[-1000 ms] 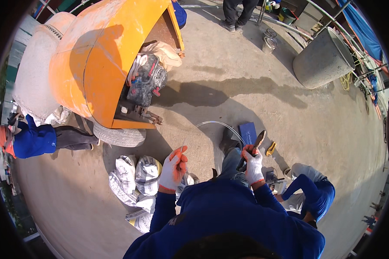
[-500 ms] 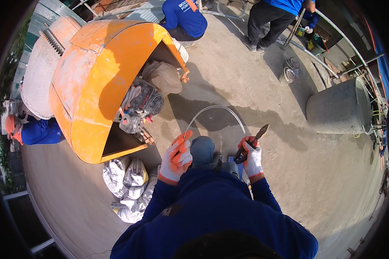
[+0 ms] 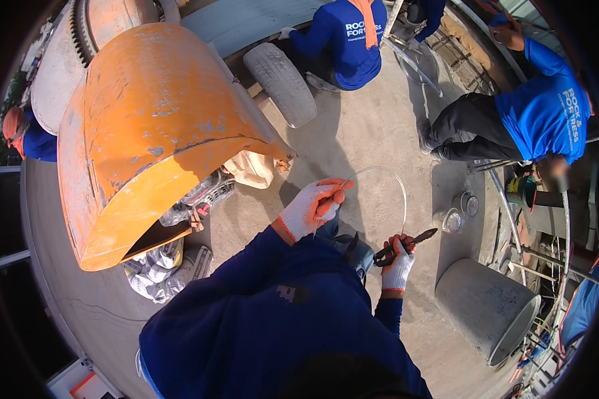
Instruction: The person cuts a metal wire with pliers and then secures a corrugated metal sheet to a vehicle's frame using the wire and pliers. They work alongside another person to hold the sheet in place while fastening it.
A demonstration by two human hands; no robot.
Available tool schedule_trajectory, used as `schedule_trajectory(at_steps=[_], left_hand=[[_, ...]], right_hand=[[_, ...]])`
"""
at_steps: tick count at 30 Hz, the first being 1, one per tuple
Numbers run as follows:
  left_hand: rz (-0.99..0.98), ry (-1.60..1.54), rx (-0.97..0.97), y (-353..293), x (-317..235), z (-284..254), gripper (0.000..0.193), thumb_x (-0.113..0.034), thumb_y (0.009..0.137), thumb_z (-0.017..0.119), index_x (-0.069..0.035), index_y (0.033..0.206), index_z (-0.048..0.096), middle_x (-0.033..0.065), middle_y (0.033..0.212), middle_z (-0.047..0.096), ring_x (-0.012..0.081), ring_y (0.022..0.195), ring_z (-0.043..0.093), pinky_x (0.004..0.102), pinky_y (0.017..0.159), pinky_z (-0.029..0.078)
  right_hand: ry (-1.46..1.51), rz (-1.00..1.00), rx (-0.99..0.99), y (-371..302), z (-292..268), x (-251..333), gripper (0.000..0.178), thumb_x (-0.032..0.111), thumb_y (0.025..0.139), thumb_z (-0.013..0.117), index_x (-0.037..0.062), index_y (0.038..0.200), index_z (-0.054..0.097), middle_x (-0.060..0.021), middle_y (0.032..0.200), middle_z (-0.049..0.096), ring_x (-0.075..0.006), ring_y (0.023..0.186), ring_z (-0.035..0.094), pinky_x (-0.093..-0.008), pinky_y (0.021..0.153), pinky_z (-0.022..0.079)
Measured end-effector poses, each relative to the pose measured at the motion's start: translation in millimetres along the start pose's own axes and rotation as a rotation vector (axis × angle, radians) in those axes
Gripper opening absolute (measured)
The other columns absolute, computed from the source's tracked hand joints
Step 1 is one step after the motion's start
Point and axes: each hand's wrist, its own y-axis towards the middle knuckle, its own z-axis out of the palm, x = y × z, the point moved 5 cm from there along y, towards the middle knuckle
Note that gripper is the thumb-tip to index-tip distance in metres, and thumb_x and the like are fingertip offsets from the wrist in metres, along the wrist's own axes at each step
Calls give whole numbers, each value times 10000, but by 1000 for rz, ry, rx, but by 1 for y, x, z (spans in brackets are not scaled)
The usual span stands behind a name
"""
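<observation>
A thin, pale, bendy wire (image 3: 400, 188) arches between my two hands over the concrete floor. My left hand (image 3: 311, 210), in a white glove with orange fingers, pinches one end of it. My right hand (image 3: 397, 263), gloved alike, is closed round a dark hand tool that looks like pliers (image 3: 422, 237), its tip pointing to the upper right. The wire's other end comes down to the right hand; whether those fingers grip it too is hidden. Below the hands show my blue-clad knee and dark blue sleeves.
An orange mixer (image 3: 160, 126) with a tyre (image 3: 281, 83) stands at left, filled bags (image 3: 170, 266) beside it. A big grey drum (image 3: 486, 306) lies at right, near clear containers (image 3: 453, 220). Co-workers (image 3: 353, 46) in blue are at the back, right (image 3: 539, 106) and far left.
The view has swung to the right. Both hands still hold their things; the left hand now sits higher than the right, and the wire's arch leans to the right.
</observation>
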Motion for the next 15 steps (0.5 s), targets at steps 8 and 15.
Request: schedule_trajectory(at_steps=[8, 15], left_hand=[[80, 174, -232, 113, -98, 27, 394, -157, 1094, 519, 70, 1396, 632, 16, 850, 648, 29, 536, 391, 202, 477, 293], [413, 88, -618, 177, -164, 7, 377, -179, 1099, 549, 67, 1371, 638, 2, 797, 664, 36, 479, 394, 199, 468, 312]], right_hand=[[-513, -146, 141, 171, 117, 125, 201, -100, 945, 671, 70, 1048, 643, -18, 1010, 696, -110, 845, 613, -260, 744, 475], [-790, -111, 703, 319, 317, 138, 186, -62, 901, 696, 38, 1052, 657, -23, 965, 656, -117, 829, 596, -273, 756, 479]])
